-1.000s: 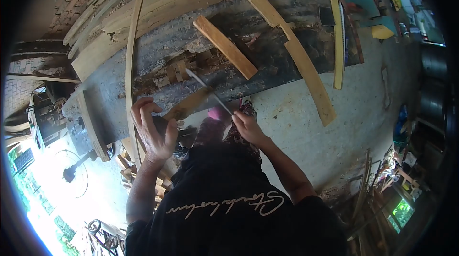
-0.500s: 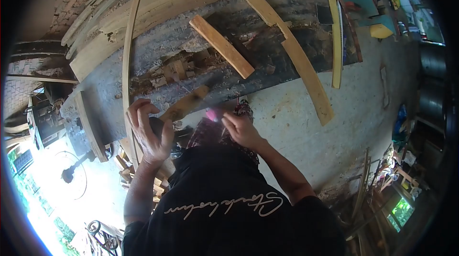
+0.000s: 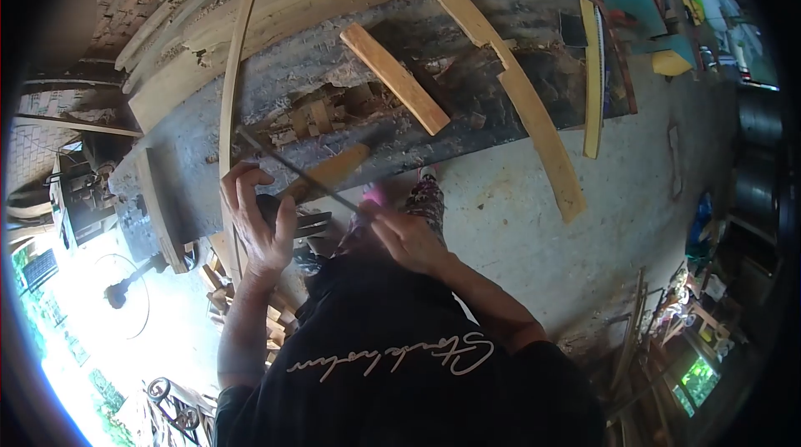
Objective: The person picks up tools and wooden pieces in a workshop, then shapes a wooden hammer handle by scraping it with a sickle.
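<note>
My left hand (image 3: 257,217) is at the near edge of the workbench, fingers and thumb curled around a dark rounded object (image 3: 269,208) whose kind I cannot make out. Just beyond it a short wooden piece (image 3: 338,168) lies along the bench edge. My right hand (image 3: 407,238) is closed on one end of a long, thin dark rod (image 3: 304,175). The rod slants away to the upper left, crossing above the short piece, and its far end is blurred over the bench. A narrow wooden strip (image 3: 232,96) runs past my left fingers.
The dark, rough workbench (image 3: 334,38) carries a loose wooden block (image 3: 396,80) and a long notched board (image 3: 534,130). A yellow-edged handsaw-like strip (image 3: 592,80) overhangs the right side. Wood offcuts (image 3: 219,288) lie by my left arm. Concrete floor (image 3: 492,222) shows at right.
The thin rod now shows clearly, stretching from my right hand across to the upper left. My right hand has shifted slightly left and down. My left hand stays nearly in place.
</note>
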Tool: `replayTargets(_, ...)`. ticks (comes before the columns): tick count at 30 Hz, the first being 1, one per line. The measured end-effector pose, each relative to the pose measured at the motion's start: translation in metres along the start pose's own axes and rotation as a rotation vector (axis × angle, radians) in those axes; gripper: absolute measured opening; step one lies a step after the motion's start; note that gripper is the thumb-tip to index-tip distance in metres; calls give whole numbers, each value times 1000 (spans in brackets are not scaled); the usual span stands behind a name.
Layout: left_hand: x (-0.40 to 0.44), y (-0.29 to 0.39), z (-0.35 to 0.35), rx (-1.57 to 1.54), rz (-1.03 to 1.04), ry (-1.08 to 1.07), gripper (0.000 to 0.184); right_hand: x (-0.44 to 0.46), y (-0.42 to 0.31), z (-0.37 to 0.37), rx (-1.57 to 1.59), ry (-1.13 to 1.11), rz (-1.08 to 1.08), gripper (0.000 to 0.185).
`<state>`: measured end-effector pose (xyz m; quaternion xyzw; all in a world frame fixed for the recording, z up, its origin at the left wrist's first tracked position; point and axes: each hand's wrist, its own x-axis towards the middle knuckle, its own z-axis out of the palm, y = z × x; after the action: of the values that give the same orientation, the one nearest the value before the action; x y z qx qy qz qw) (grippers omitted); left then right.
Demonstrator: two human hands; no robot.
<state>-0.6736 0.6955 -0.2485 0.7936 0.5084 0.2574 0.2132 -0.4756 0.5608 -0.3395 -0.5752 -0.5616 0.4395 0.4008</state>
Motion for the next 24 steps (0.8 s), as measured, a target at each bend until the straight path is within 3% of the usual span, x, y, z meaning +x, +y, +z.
replayTargets(3, 1, -4, 4, 5, 54, 39, 36, -6, 42, 3, -12, -16, 12, 32)
replayTargets(6, -12, -36, 1, 79, 103, 25, 35, -2, 41, 7, 13, -48, 81, 31)
replayTargets(8, -8, -40, -2, 143, 172, 18, 35, -5, 23, 7, -42, -37, 49, 30)
replayTargets(10, -10, -29, -3, -9, 61, 34, 37, -9, 18, 9, -97, -35, 36, 30)
replayTargets(12, -18, -38, -3, 42, 120, 14, 38, -17, 20, 7, -145, 29, -38, 30)
replayTargets(16, -28, -50, 0, 135, 171, 35, 40, -17, 71, 4, -132, 16, 161, 30)
replayTargets(20, -26, -51, 1, 118, 181, 46, 38, -13, 42, 8, -159, 70, -13, 28)
replayTargets(21, -24, -48, 1, 113, 160, 44, 38, -12, 22, 2, -165, 0, -18, 25)
replayTargets(24, -21, -32, -2, 51, 70, 43, 37, -12, 40, 5, -191, 70, -83, 23)
